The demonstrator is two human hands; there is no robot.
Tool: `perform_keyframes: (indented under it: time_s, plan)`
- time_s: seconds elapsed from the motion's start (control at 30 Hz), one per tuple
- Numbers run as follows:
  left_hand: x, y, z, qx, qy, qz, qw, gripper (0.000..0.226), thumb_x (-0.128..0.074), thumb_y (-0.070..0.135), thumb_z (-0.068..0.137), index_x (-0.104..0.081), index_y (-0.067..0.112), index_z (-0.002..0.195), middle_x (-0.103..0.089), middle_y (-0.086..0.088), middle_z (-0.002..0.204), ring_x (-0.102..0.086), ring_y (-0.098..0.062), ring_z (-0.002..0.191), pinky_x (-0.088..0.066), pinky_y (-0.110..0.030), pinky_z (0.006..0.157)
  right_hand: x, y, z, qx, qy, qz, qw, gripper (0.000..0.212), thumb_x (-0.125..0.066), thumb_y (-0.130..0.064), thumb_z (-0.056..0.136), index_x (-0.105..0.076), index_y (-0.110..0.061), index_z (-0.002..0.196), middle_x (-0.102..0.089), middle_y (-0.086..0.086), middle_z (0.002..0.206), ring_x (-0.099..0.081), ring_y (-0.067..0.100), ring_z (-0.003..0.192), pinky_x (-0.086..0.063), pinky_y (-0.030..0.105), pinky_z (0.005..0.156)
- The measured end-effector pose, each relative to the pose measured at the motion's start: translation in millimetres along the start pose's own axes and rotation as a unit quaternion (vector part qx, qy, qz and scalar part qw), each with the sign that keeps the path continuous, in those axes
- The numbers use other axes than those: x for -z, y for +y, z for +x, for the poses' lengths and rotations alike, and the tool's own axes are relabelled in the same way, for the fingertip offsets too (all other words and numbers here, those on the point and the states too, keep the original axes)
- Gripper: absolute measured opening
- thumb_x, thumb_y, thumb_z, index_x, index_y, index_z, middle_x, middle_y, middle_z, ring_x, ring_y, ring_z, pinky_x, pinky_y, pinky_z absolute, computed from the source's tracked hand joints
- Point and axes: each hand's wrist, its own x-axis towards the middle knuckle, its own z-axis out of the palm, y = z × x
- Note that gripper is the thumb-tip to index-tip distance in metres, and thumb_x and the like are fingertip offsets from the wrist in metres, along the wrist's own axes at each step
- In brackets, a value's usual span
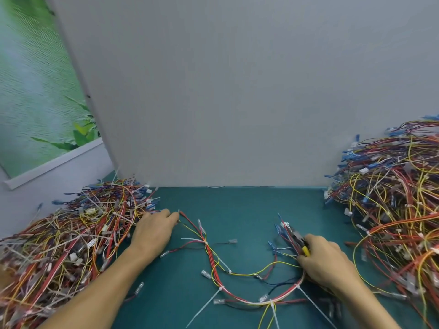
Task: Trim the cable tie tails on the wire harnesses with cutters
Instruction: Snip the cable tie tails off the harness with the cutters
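- The left hand point(154, 230) lies palm down at nine o'clock on the dark teal bench mat point(240, 205). Its fingers are close together and slightly bent, the tips meeting the far end of the loose red-and-yellow wire harness point(215, 264). The thumb is hidden, so I cannot tell whether that end is pinched or only touched.
- The right hand point(326, 261), at three o'clock, has its fingers curled tight round the small cutters point(303, 245) with yellow handles and a dark nose, which points toward eleven o'clock into the harness's blue-tipped end. The nose is blurred, so how its blades stand is unclear.
- The harness runs in a wide U between the two hands, dipping toward six o'clock.
- Long white plastic cable tie tails point(204, 307) stick out from the bottom of the U toward six o'clock — untrimmed.
- A tangled heap of multicoloured harnesses point(59, 238) is at nine o'clock, a taller heap point(392, 198) at three o'clock — both on the mat's edges.
- A plain grey upright panel point(237, 91) stands at twelve o'clock.
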Motion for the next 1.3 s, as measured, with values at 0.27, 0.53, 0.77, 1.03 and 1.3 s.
perform_keyframes:
  time_s: [0.27,0.53,0.77,1.03,1.3]
  plan:
    - [26,16,22,-0.136,0.176,-0.003,0.975,0.035,-0.082,-0.007,0.051,-0.070,0.011,0.079,-0.063,-0.008,0.076,-0.061,-0.028,0.068,-0.047,-0.038,0.060,-2,1,1,-0.004,0.003,-0.005,1.000,0.010,-0.049,-0.030,0.084,-0.049,-0.025,0.093,-0.052,0.002,0.091,-0.055,0.030,0.093,-0.040,0.035,0.070]
    - [12,22,39,0.054,0.036,-0.029,0.997,0.064,-0.072,0.017,0.080,-0.045,0.023,0.139,-0.027,-0.008,0.152,-0.025,-0.030,0.136,-0.022,-0.048,0.109,-1,1,1,-0.008,0.003,-0.003,1.000,0.009,-0.049,-0.028,0.083,-0.050,-0.024,0.091,-0.052,0.001,0.087,-0.051,0.029,0.085,-0.039,0.034,0.068]
    - [19,33,-20,0.198,0.044,-0.180,0.963,0.029,-0.054,0.042,0.092,-0.067,0.018,0.100,-0.066,-0.004,0.099,-0.062,-0.025,0.090,-0.051,-0.037,0.077,-1,-3,1,-0.024,-0.002,-0.029,0.999,0.014,-0.047,-0.024,0.080,-0.052,-0.024,0.093,-0.051,0.002,0.088,-0.050,0.030,0.083,-0.038,0.034,0.067]
    - [19,82,-16,0.080,-0.094,-0.274,0.954,0.033,-0.065,0.052,0.079,-0.065,0.030,0.104,-0.064,0.003,0.109,-0.057,-0.021,0.107,-0.043,-0.031,0.091,1,-4,-1,-0.040,-0.011,-0.018,0.999,0.010,-0.049,-0.023,0.079,-0.054,-0.021,0.087,-0.050,-0.001,0.081,-0.053,0.029,0.081,-0.039,0.033,0.065]
    - [3,88,0,0.030,-0.107,-0.529,0.842,0.073,-0.074,0.001,0.073,-0.047,0.024,0.137,-0.055,0.009,0.132,-0.051,-0.007,0.124,-0.036,-0.013,0.099,17,-3,0,0.013,-0.075,0.195,0.978,0.017,-0.066,-0.026,0.086,-0.063,-0.011,0.079,-0.063,-0.002,0.061,-0.056,0.015,0.058,-0.039,0.026,0.055]
